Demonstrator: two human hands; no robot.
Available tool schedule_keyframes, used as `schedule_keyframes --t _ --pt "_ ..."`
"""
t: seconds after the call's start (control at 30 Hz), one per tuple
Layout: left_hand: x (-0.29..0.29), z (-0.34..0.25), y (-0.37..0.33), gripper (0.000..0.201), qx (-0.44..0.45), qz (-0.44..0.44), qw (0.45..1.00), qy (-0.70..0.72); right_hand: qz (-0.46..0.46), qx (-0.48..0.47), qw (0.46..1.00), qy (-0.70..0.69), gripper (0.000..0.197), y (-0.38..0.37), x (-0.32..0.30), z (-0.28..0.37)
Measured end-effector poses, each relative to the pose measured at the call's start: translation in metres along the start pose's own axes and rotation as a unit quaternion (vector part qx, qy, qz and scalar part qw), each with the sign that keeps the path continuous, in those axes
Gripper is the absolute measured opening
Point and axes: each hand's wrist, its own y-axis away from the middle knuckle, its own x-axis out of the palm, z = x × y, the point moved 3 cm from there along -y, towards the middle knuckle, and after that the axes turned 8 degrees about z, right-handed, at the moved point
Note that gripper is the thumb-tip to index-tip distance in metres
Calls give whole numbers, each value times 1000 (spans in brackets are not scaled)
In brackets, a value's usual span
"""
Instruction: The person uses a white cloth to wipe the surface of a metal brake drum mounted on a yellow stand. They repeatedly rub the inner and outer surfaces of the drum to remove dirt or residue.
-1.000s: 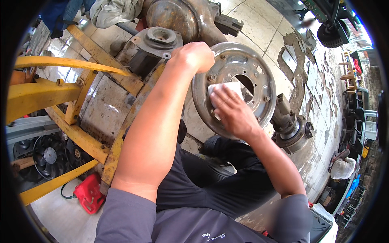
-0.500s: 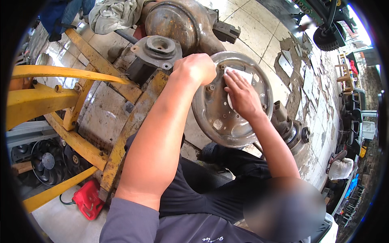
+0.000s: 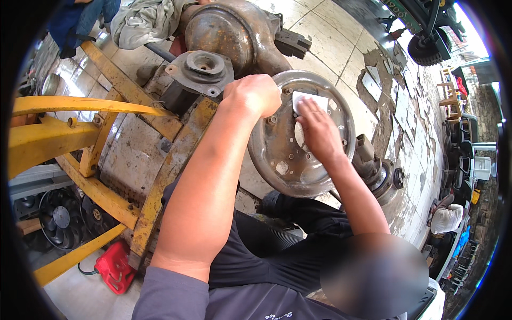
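The left hand (image 3: pixel 253 95) is clenched at the upper-left rim of a round steel brake backing plate (image 3: pixel 298 178), knuckles up; its fingertips are hidden, so how far they wrap under the edge cannot be told. The right hand (image 3: pixel 320 130) lies flat, fingers extended, pressing a white sheet (image 3: pixel 320 101) against the plate's upper face rather than curling around it. The sheet might be cloth or abrasive paper; I cannot tell which.

The plate sits tilted in front of the person's knees, between the 2 hands; what bears its weight is out of sight. Bolts (image 3: pixel 272 120) stand up from its face, and there are several holes in it. These look the likeliest trouble: a sheet edge could snag on a bolt and tear, or fingertips could slide off it onto bare metal edges. Pushing harder than the left hand can resist could make the plate turn or tip.

Just beside its lower-right rim is a flanged hub (image 3: pixel 381 181), which the plate could knock if it swung. Beyond the left hand stand a square-flanged mount (image 3: pixel 200 69) and a rusty axle housing (image 3: pixel 218 40); a yellow steel frame (image 3: pixel 58 106) fills the left side.
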Motion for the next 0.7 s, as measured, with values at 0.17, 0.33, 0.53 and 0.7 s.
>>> schedule_keyframes --t 0.17,0.33,0.53,0.7 --pt "-1 -2 2 45 3 10 1000 -3 -36 4 999 -31 31 0 -16 17" --pt "-1 -4 6 38 -16 -20 1000 -8 -88 114 989 -30 37 -9 -38 -7" --pt "4 -3 -4 37 -10 -23 999 -33 52 37 996 56 52 -1 4 0" --pt "1 -5 2 37 -11 -28 999 -22 46 57 997 36 51 -11 14 -13"
